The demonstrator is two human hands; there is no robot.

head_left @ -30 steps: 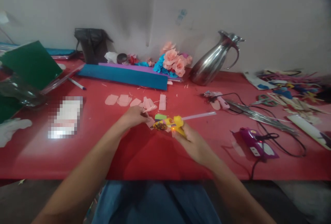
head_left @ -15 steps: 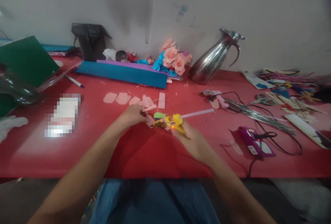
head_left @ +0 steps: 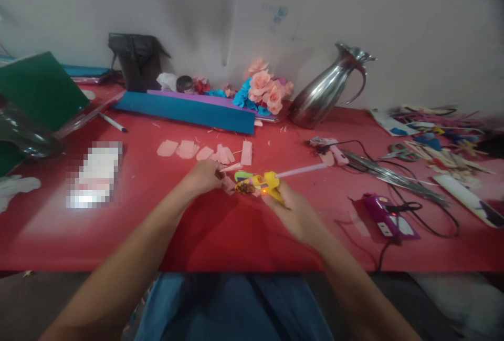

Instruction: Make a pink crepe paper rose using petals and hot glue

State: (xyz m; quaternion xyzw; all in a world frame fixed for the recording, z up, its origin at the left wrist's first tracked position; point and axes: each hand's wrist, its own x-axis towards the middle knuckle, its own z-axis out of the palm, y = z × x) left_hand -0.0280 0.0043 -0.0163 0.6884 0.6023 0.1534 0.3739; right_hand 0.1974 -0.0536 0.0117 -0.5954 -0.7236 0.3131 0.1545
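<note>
My right hand is closed around the handle of a yellow glue gun, with a long clear glue stick sticking out of its back. The gun's dark, stained nozzle end points left, and a small orange light glows on its side. My left hand pinches a pale pink paper piece close to the nozzle; whether the two touch I cannot tell. Behind the hands, several cut pink paper petals lie in a row. A green object lies just behind the gun, partly hidden.
Teal paper lies across the back, beside pink paper flowers. A steel jug stands behind right. Wires, scissors and a purple power strip with a black cord occupy the right. A dark bottle lies left.
Both hands hold nearly the same pose. The glue gun and the pink paper have shifted very slightly, and the view has moved a little.
</note>
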